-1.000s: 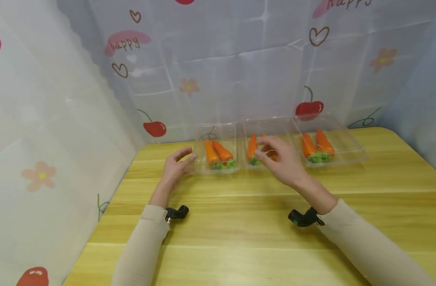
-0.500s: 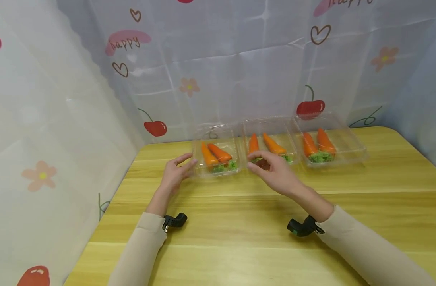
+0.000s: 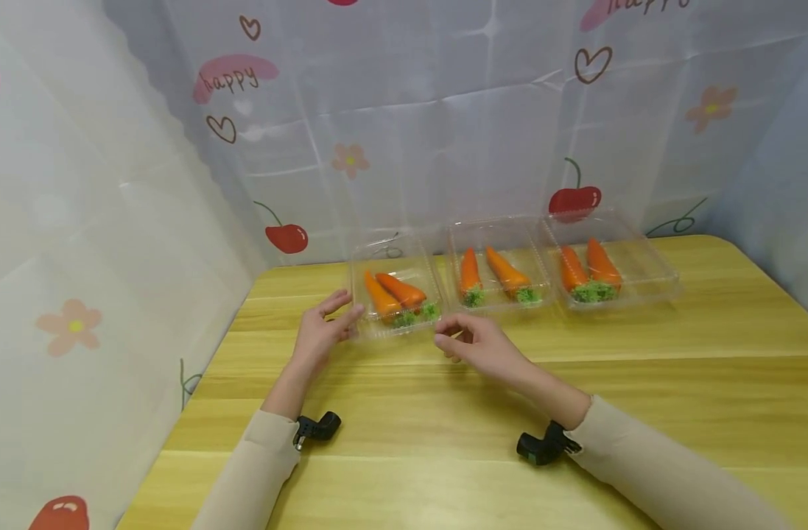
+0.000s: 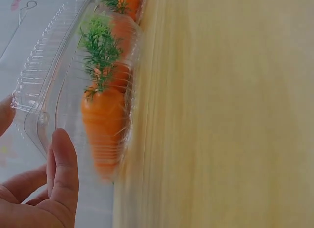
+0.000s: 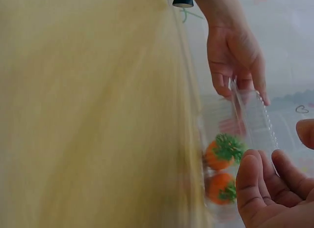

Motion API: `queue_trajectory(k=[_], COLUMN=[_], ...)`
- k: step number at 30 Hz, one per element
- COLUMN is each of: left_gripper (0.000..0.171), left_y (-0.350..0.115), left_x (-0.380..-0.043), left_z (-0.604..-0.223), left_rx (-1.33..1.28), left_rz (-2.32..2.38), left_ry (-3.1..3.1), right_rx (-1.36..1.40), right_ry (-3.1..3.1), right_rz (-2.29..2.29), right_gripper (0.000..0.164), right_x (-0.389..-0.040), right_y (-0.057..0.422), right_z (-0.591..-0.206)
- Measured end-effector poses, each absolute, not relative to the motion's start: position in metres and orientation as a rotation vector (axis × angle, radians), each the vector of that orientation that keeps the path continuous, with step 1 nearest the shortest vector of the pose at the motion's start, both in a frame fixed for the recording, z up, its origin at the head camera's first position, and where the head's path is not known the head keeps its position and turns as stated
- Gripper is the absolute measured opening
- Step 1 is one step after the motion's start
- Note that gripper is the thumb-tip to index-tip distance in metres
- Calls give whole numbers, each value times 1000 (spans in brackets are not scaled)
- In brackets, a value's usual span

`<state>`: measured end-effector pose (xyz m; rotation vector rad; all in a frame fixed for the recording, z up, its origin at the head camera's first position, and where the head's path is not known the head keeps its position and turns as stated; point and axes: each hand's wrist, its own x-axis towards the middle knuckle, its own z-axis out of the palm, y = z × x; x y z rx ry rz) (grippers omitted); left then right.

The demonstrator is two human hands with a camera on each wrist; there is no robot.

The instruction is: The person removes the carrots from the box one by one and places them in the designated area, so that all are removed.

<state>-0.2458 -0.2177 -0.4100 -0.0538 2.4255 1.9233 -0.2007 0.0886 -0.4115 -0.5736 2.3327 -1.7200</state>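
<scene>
A clear plastic clamshell box (image 3: 393, 254) with two orange carrots (image 3: 400, 291) and green tops inside sits tilted a little at the left of the row. My left hand (image 3: 316, 335) holds its left edge, the thumb in front and a finger farther back along the lid, as the left wrist view shows. My right hand (image 3: 483, 346) is by the box's near right corner, fingers loosely bent. Whether its fingertips touch the plastic cannot be made out. In the right wrist view the right hand (image 5: 274, 188) partly covers the box (image 5: 260, 120).
To the right stand a middle clear box (image 3: 493, 232) and a right clear box (image 3: 642, 269), each with two carrots in it. A patterned curtain (image 3: 404, 132) rises behind the wooden table (image 3: 417, 427).
The left box has slid left and toward me, with my left hand at its edge. My right hand has drawn back from over the middle box to the left box's near right corner.
</scene>
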Motion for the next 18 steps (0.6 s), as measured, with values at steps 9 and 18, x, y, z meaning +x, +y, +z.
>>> queue_trajectory(k=[9, 18], left_gripper=[67, 70], left_y=[-213, -208], left_x=[-237, -222], left_z=[-410, -409], left_rx=[-80, -182], left_rz=[2008, 2086], left_ry=[2395, 2370], right_rx=[-220, -111], right_ry=[1874, 1580], right_rz=[-1953, -2046], right_gripper=[36, 42], right_x=[-206, -210], right_y=[64, 37], right_z=[-425, -430])
